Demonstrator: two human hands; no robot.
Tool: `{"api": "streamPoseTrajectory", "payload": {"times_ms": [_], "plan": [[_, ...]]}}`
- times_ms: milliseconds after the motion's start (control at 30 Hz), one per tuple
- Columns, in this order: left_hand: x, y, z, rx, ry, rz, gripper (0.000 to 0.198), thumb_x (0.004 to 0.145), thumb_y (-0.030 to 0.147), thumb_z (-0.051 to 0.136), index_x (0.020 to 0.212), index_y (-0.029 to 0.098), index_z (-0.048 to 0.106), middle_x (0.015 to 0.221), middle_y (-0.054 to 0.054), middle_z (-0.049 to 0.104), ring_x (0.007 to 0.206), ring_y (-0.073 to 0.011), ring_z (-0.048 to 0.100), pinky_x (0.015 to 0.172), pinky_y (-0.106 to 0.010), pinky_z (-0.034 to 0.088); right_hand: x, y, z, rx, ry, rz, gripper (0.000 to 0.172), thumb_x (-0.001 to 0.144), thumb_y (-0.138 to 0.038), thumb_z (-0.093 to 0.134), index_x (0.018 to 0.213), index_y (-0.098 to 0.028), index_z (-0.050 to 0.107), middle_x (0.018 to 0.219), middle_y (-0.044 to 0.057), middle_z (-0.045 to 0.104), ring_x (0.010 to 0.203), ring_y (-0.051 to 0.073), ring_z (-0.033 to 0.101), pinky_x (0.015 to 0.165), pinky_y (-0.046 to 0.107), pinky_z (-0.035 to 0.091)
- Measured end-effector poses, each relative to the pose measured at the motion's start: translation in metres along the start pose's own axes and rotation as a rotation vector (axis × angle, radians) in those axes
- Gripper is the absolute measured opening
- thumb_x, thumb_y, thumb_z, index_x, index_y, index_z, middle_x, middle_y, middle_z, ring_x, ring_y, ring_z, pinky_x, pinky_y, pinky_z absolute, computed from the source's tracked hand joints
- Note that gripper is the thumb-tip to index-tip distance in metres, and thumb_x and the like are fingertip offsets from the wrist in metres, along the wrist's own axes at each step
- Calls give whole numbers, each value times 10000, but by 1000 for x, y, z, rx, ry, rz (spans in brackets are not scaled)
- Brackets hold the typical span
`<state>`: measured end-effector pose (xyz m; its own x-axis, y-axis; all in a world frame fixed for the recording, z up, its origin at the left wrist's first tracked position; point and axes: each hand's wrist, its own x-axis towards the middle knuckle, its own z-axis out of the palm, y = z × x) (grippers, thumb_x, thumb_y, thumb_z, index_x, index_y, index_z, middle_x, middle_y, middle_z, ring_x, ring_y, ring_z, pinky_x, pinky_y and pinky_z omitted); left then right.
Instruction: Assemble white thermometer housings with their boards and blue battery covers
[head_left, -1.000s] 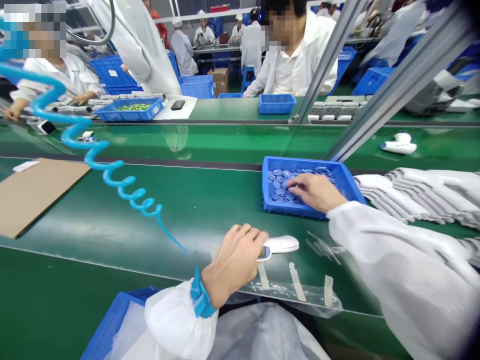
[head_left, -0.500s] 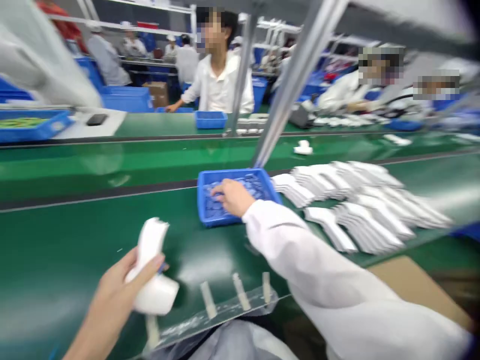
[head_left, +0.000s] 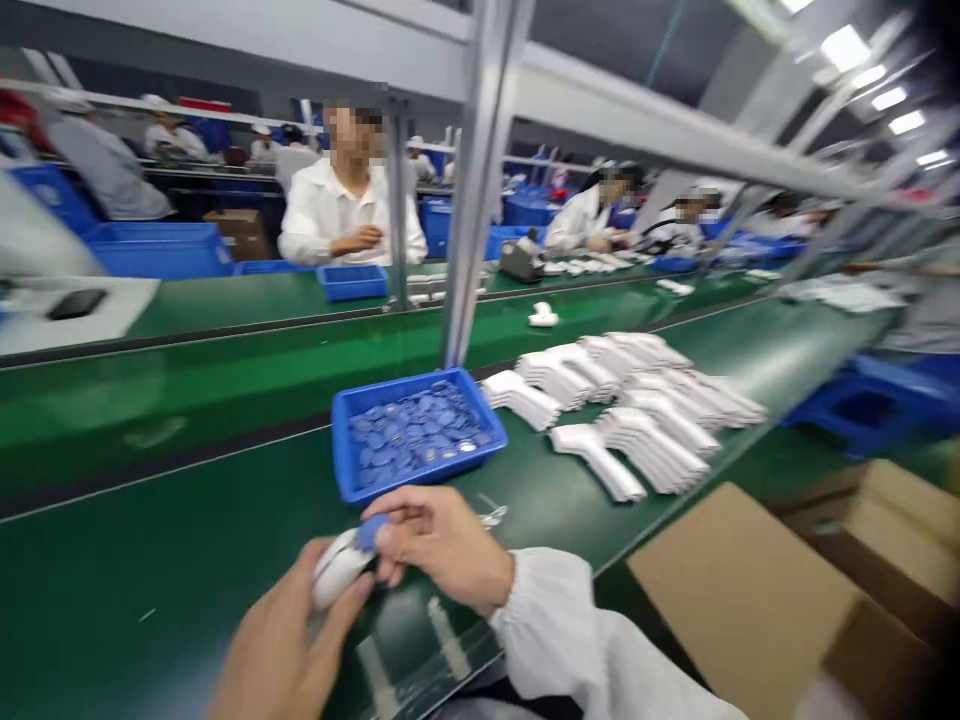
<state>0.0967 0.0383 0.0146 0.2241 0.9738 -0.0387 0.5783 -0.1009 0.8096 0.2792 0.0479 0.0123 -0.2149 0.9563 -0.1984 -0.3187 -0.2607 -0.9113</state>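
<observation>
I'm watching seven o'clock: left hand grips the white casing, visible length aimed at two; right hand, nearer that tip, pinches a blue disc there.

from afar, i see a green tabletop carrying a blue tray, stacked white casings, pale strips.

Just one cam, head-worn, looking forward and down: hands up close at the bottom, surface running off toward upper right, people farther back. Far end's kinda blurry, so hard to judge depth there.
</observation>
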Motion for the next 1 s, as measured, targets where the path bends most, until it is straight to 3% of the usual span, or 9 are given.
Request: {"api": "streamPoseTrajectory", "payload": {"times_ms": [67,167,300,500,700,867,1000], "plan": [[-3,11,-2,-28,-121,39,272,960,498,543,1034,247,617,947,-25,733,826,-227,690,725,-284,506,-8,2,8,-69,66,-40,607,672,-602,843,1013,-123,689,677,-20,616,542,77,536,563,243,468],[-4,13,-9,11,-166,39,247,984,447,526,1081,232,599,1051,-51,718,956,-236,667,816,-307,493,-15,4,11,-277,146,-158,435,790,-524,787,1020,-161,723,783,5,656,668,99,567,635,246,481],[-8,11,-23,112,-235,12,274,993,460,527,1130,228,578,1068,-56,705,970,-251,652,798,-327,471,-22,3,11,-640,145,-329,231,903,-413,699,1037,-227,723,950,13,689,811,129,618,751,269,512],[-7,12,-33,276,-377,139,278,1014,449,499,1211,256,536,1040,-26,683,907,-252,629,781,-357,435,-29,-8,10,-990,-59,-446,289,1010,-334,556,1275,-274,653,1025,14,674,878,131,643,763,262,521],[-1,14,-35,361,-429,243,238,1028,444,479,1136,236,518,1003,-24,661,854,-231,584,785,-373,426,-37,-8,8,-1203,0,-596,297,1033,-369,502,1256,-224,635,958,26,644,762,117,624,668,247,505],[6,15,-36,371,-461,285,191,1011,396,536,1076,221,497,999,-21,658,865,-222,585,814,-375,424,-40,-5,7,-1263,26,-612,253,1046,-344,472,1165,-201,642,822,4,592,677,116,596,593,246,487],[8,16,-36,372,-511,307,195,1016,406,529,1044,215,502,950,-20,652,858,-224,588,819,-375,425,-39,1,6,-1237,5,-627,287,1057,-291,434,1278,-187,585,944,43,609,781,131,633,655,255,527]]}}
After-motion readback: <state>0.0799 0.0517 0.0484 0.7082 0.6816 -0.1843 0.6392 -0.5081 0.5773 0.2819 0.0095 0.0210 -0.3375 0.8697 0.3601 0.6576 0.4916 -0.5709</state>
